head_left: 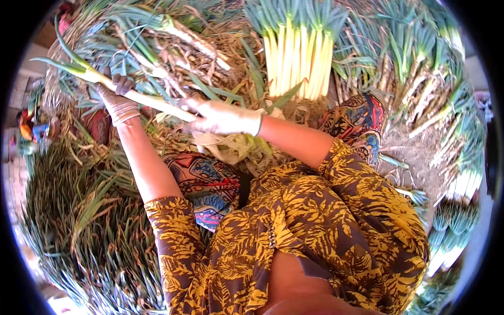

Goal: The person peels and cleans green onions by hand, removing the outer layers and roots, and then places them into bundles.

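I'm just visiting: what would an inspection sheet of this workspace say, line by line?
Surface: brownish ground, littered in places.
Job's things: long green-and-white stalk, held at a slant; bundle of pale-stemmed stalks ahead.
Clutter: pale leaf scraps near the person's legs.
Hands: both gloved; left hand closed around the long stalk, right hand at its pale end, fingers blurred.
Cables: nothing seen.
Surroundings: dense green leaves at left, loose stalks at right.

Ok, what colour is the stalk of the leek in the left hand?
The stalk is pale yellowish white, greening toward the leaves; best in the head view.
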`<action>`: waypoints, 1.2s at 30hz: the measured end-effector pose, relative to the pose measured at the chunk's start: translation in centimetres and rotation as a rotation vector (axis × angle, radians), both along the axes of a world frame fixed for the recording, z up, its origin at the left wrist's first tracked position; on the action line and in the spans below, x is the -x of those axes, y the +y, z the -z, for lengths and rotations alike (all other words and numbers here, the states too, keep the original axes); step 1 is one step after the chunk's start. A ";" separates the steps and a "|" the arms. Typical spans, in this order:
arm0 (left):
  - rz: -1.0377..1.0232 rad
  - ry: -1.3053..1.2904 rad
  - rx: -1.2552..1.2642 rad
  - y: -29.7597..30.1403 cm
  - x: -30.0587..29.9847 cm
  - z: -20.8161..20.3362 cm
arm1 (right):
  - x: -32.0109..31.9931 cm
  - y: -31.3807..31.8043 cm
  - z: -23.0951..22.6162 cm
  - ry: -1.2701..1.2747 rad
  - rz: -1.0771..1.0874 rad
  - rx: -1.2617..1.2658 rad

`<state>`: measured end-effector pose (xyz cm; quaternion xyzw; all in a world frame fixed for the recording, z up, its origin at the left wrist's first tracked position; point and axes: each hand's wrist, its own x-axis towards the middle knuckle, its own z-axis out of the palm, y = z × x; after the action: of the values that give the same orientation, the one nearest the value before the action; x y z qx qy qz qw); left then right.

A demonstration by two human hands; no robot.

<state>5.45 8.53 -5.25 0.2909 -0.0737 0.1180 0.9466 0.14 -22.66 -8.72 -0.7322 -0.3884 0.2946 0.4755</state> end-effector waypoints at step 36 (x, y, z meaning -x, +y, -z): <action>0.083 0.800 -2.097 -7.5 -3.3 24.3 | -5.0 -18.3 17.0 -0.425 0.975 0.818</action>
<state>8.77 0.99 -29.53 0.9580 0.1630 -0.1359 0.1927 5.12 -40.94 -25.73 -0.9873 0.0444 0.0191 0.1516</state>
